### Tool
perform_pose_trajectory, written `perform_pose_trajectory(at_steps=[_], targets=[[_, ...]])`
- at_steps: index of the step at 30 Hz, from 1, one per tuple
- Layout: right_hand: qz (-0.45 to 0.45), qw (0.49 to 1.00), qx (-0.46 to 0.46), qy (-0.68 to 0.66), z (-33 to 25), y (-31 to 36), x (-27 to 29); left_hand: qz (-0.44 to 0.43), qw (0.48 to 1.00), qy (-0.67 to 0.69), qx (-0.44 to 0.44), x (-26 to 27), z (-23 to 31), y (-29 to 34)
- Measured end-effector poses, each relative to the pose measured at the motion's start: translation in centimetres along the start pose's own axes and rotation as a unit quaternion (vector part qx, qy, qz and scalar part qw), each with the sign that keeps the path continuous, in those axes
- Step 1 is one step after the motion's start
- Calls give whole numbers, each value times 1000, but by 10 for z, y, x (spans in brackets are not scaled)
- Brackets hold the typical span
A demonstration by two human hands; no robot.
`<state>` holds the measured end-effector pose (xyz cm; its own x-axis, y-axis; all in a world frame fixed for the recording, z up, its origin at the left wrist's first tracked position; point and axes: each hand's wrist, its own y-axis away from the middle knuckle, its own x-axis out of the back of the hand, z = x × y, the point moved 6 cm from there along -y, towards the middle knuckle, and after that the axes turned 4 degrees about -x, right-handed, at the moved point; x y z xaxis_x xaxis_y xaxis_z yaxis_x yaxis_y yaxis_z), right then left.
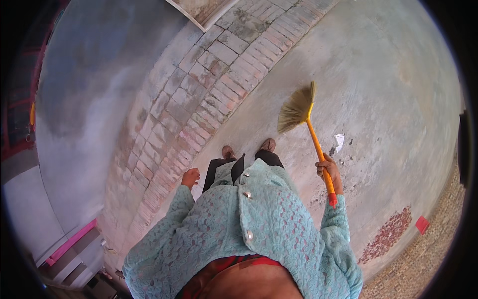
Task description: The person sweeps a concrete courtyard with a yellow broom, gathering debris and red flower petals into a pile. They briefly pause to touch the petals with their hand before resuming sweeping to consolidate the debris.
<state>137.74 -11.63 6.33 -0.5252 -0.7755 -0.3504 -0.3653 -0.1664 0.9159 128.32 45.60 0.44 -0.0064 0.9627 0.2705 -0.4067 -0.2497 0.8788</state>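
My right hand (pixel 329 170) is closed around the orange handle of a grass broom (pixel 314 137), close to its red end cap. The broom's fan of straw bristles (pixel 298 107) points away from me, over the grey concrete floor. Whether the bristles touch the floor I cannot tell. A crumpled white scrap (pixel 339 142) lies just right of the handle, with dark crumbs of dirt (pixel 347 160) scattered around it. On the other side, my left hand (pixel 190 178) hangs by my hip with its fingers curled in and nothing visible in them.
A brick strip (pixel 216 94) borders the concrete floor (pixel 378 99) on the left. A framed panel (pixel 204 15) juts in at the top. At right are a dark red speckled patch (pixel 386 235), a red piece (pixel 422 224) and mosaic-like tiling (pixel 418 266). My shoes (pixel 268 145) stand on the concrete.
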Motion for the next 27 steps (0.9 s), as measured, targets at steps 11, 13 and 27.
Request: perform_pose_trajectory(at_steps=[11, 13, 27], targets=[[-180, 973, 65, -131, -70, 14, -59, 13, 998, -36, -52, -30, 67, 8], [-238, 948, 25, -211, -82, -19, -69, 4, 997, -54, -58, -32, 83, 6], [7, 985, 147, -93, -201, -87, -15, -84, 986, -138, -42, -94, 228, -118]])
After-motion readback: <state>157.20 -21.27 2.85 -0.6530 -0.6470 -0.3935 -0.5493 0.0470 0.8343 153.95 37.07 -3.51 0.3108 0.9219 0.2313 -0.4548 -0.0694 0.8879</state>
